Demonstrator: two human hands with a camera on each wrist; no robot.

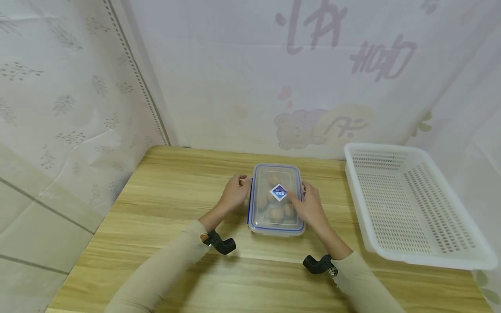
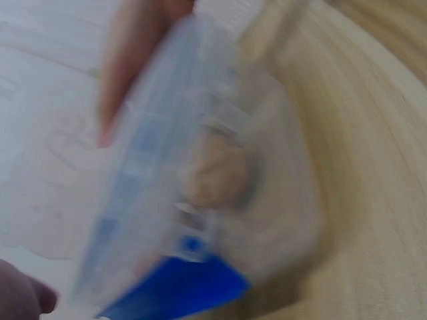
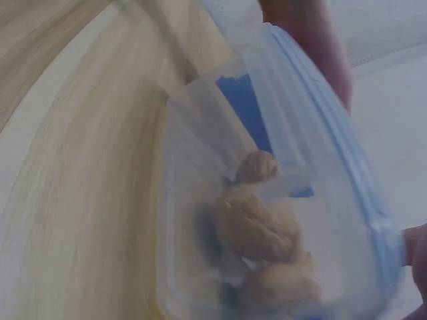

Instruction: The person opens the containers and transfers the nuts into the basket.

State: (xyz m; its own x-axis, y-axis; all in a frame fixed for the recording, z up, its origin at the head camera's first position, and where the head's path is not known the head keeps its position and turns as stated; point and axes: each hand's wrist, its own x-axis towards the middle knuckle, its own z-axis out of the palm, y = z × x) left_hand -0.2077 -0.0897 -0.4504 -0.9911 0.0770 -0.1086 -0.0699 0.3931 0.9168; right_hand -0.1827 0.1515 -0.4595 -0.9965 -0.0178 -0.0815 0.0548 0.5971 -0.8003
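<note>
A clear plastic food container [image 1: 275,200] lies on the table with its lid on, a blue line round the lid's edge. Inside are several brown walnuts [image 3: 257,227], also blurred through the wall in the left wrist view. Along the container's left side runs a blue latch [image 2: 187,287], which stands out from the wall. My left hand [image 1: 235,193] is beside that latch, its fingertips near the left edge; whether they touch is unclear. My right hand [image 1: 311,206] holds the right side, thumb over the lid near the diamond-shaped label [image 1: 279,192] and fingers along the edge.
A large white plastic basket [image 1: 365,217] with slotted walls stands to the right on the wooden table [image 1: 168,195]. A printed cloth [image 1: 219,87] hangs behind the table, and another patterned cloth [image 1: 78,121] hangs on the left.
</note>
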